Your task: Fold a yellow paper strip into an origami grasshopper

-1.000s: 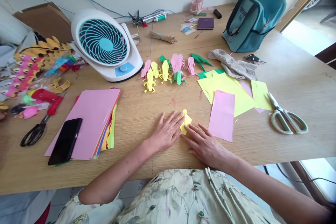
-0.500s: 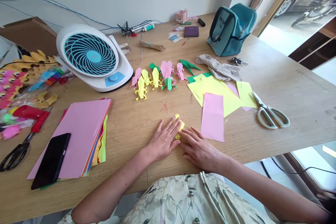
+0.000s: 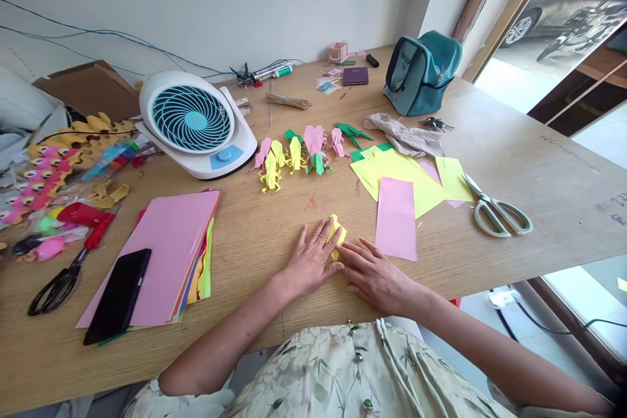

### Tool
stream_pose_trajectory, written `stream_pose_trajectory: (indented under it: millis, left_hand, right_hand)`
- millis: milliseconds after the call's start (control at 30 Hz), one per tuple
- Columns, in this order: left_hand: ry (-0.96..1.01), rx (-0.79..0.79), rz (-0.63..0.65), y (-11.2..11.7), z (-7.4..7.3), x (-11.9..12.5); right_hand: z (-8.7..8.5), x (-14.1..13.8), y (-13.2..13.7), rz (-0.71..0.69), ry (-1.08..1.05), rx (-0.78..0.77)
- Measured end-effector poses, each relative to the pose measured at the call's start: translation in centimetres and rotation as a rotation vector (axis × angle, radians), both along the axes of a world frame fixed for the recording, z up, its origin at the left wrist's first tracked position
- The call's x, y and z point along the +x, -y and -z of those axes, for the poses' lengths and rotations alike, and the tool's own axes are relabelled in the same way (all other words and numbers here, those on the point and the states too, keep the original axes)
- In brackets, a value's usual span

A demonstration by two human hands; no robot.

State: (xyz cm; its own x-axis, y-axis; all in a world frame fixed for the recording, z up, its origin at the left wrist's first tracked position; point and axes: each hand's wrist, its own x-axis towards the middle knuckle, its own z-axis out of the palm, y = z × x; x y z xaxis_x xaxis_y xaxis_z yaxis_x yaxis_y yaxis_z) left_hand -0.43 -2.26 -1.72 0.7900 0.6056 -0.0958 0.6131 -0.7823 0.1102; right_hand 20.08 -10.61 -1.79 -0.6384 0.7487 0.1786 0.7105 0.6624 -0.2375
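Observation:
A small folded piece of yellow paper (image 3: pixel 339 235) lies on the wooden table in front of me, partly covered by fingers. My left hand (image 3: pixel 309 261) rests flat over its left side, fingers stretched out and pressing down. From the right, my right hand (image 3: pixel 375 275) lies with fingers extended, fingertips at the paper's lower right edge. Right of the hands is a pink paper rectangle (image 3: pixel 396 219), overlapping larger yellow sheets (image 3: pixel 426 192). Beyond the hands stands a cluster of folded paper figures in yellow, pink and green, including a yellow one (image 3: pixel 271 173).
Scissors with pale handles (image 3: pixel 499 212) lie to the right. At left, a black phone (image 3: pixel 117 295) sits on a stack of coloured paper (image 3: pixel 171 241), beside black-handled scissors (image 3: pixel 56 287). A white fan (image 3: pixel 196 124), grey cloth (image 3: pixel 406 134) and teal bag (image 3: pixel 418 75) stand farther back.
The camera view has shifted, so the fan and paper stack appear farther right. Both hands stay nearly in place on the yellow paper, with slightly more of it showing.

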Motion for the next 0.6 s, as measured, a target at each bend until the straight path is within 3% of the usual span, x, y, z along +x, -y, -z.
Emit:
stream_pose_trajectory:
  millis: [233,367,600]
  left_hand:
    - [-0.027,0.067,-0.002,0.1,-0.2,0.3]
    - [-0.032,0.119,0.075,-0.1,-0.1,0.5]
    - [0.042,0.033,0.092,-0.2,0.5,0.9]
  right_hand:
    - [-0.3,0.9,1.3,-0.001,-0.042,0.032]
    - [-0.5,2.2,1.6,0.047,-0.095,0.051]
    - [-1.2,4.7,0.3,0.164,-0.132,0.086]
